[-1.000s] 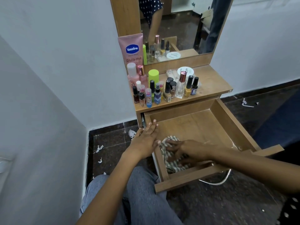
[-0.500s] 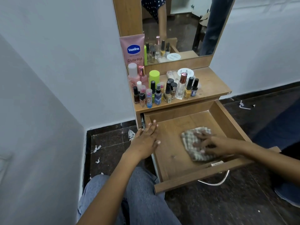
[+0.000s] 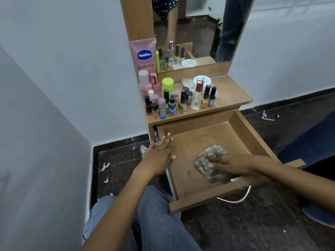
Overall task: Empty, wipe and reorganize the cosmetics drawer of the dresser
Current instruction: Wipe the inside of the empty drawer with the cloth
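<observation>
Head view: one drawer (image 3: 243, 131) pulled out, one cloth (image 3: 204, 163) on its floor. Right hand (image 3: 230, 164) presses cloth, fingers flat. Left hand (image 3: 161, 154) flat on drawer's left wall, gripping nothing. Roughly fifteen bottles (image 3: 181, 100) on desk (image 3: 228, 91).

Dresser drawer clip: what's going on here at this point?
A person is wiping the pulled-out drawer, which holds only the cloth. The right hand presses a checked cloth flat on the drawer floor near the front, while the left hand rests open on the drawer's left wall. The cosmetics bottles stand on the dresser top by the mirror.
</observation>
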Demonstrator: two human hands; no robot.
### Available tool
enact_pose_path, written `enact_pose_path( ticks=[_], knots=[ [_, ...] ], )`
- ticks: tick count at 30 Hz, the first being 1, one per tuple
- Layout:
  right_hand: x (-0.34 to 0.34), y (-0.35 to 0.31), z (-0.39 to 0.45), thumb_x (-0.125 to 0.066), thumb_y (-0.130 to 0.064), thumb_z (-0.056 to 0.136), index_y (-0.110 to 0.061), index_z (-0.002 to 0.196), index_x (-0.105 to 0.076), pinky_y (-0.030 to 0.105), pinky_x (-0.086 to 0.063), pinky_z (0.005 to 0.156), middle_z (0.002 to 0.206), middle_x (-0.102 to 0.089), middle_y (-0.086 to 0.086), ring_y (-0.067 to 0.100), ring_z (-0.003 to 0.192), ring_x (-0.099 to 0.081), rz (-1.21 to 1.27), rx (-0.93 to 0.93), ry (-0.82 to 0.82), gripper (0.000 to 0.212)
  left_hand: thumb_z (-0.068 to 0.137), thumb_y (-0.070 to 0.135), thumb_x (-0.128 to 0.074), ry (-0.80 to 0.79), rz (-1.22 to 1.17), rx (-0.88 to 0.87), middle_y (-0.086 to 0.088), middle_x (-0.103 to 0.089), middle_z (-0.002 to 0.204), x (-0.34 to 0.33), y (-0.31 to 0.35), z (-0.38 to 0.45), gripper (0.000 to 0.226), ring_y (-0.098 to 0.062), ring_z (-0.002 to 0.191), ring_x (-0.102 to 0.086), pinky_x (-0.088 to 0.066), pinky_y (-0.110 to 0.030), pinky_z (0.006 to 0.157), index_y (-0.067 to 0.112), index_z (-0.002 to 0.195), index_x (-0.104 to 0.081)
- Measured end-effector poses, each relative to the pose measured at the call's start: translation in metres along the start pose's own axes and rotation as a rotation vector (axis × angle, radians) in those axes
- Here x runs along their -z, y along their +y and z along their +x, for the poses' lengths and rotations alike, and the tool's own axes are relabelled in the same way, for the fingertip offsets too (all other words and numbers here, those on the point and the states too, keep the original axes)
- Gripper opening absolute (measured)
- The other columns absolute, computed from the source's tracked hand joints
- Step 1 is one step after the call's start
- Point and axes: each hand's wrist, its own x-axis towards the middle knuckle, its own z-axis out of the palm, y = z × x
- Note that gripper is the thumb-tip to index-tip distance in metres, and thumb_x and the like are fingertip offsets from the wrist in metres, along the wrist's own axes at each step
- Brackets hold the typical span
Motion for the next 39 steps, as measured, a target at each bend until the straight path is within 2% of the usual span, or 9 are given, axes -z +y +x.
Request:
enact_pose_path(
  ticks=[2,5,7,10,14,23,28,35,39],
  knots=[
    [0.012,0.024,-0.006,-0.024,-0.061,0.093,-0.025,0.145,-0.039,0.039,-0.019,0.117,0.16,-0.008,-0.004,0.02,0.146,-0.019,0.003,-0.087,0.042,0.065,0.103,0.035,-0.028,-0.001,0.006,0.003,0.002,0.024,0.155,0.0,0.0,0.001,0.062,-0.012,0.143,0.017,0.008,-0.038,0.115,0.016,0.151,0.007],
    [0.016,0.04,-0.005,-0.02,-0.075,0.08,-0.025,0.126,-0.061,0.04,-0.015,0.119,0.16,-0.001,-0.003,0.021,0.147,-0.014,0.032,-0.12,0.134,0.08,0.103,0.035,-0.028,0.001,0.002,0.001,0.001,0.024,0.155,-0.001,0.0,0.001,0.063,-0.013,0.143,0.017,0.009,-0.037,0.115,0.016,0.151,0.008],
    [0.008,0.036,0.004,-0.023,-0.079,0.074,-0.024,0.14,-0.043,0.042,-0.016,0.119,0.161,0.002,0.009,0.028,0.147,-0.014,0.077,-0.194,0.153,0.089,0.103,0.035,-0.029,0.004,-0.005,-0.002,0.001,0.024,0.155,-0.001,-0.001,0.001,0.063,-0.013,0.144,0.017,0.009,-0.037,0.115,0.016,0.151,0.007],
    [-0.008,0.014,0.025,-0.03,-0.068,0.089,-0.023,0.153,0.001,0.051,-0.004,0.118,0.156,0.022,0.018,0.038,0.146,0.006,0.143,-0.359,0.131,0.084,0.103,0.034,-0.029,0.002,-0.011,-0.005,0.002,0.024,0.155,-0.001,-0.001,0.001,0.062,-0.013,0.144,0.017,0.009,-0.037,0.115,0.016,0.151,0.007],
    [-0.025,-0.031,0.047,-0.036,-0.063,0.092,-0.021,0.147,0.022,0.058,0.002,0.117,0.151,0.032,0.018,0.043,0.144,0.014,0.156,-0.384,0.122,0.091,0.103,0.034,-0.029,-0.001,-0.013,-0.003,0.001,0.024,0.155,-0.002,-0.002,0.003,0.063,-0.013,0.144,0.017,0.008,-0.038,0.115,0.017,0.151,0.008],
    [-0.013,-0.016,0.061,-0.031,-0.067,0.091,-0.036,0.149,0.013,0.063,0.0,0.113,0.156,0.025,0.009,0.045,0.143,0.014,0.075,-0.491,0.244,0.08,0.103,0.035,-0.028,0.006,-0.011,-0.01,0.002,0.025,0.154,-0.003,-0.003,0.002,0.063,-0.012,0.143,0.017,0.009,-0.038,0.115,0.018,0.151,0.008],
    [-0.012,0.006,0.058,-0.03,-0.081,0.079,-0.023,0.15,0.016,0.065,0.003,0.113,0.156,0.006,0.029,0.045,0.144,0.003,0.01,-0.611,0.332,0.103,0.103,0.035,-0.029,0.011,-0.014,-0.002,0.004,0.026,0.153,-0.004,-0.004,0.003,0.063,-0.012,0.143,0.018,0.012,-0.04,0.114,0.019,0.151,0.008],
    [-0.024,0.01,0.063,-0.031,-0.095,0.058,-0.011,0.149,0.017,0.068,-0.002,0.112,0.153,-0.028,0.022,0.044,0.141,-0.024,0.138,-0.751,0.311,0.133,0.103,0.036,-0.028,0.027,-0.023,-0.008,0.006,0.03,0.149,-0.006,-0.004,0.003,0.063,-0.012,0.143,0.019,0.014,-0.043,0.113,0.02,0.15,0.009],
    [-0.026,0.018,0.064,-0.031,-0.099,0.049,-0.007,0.15,-0.008,0.064,-0.008,0.114,0.148,-0.038,0.021,0.042,0.135,-0.037,0.189,-0.827,0.327,0.139,0.103,0.036,-0.027,0.028,-0.023,-0.013,0.009,0.033,0.142,-0.007,-0.004,0.003,0.063,-0.011,0.142,0.02,0.014,-0.043,0.112,0.02,0.15,0.01]
  ],
)
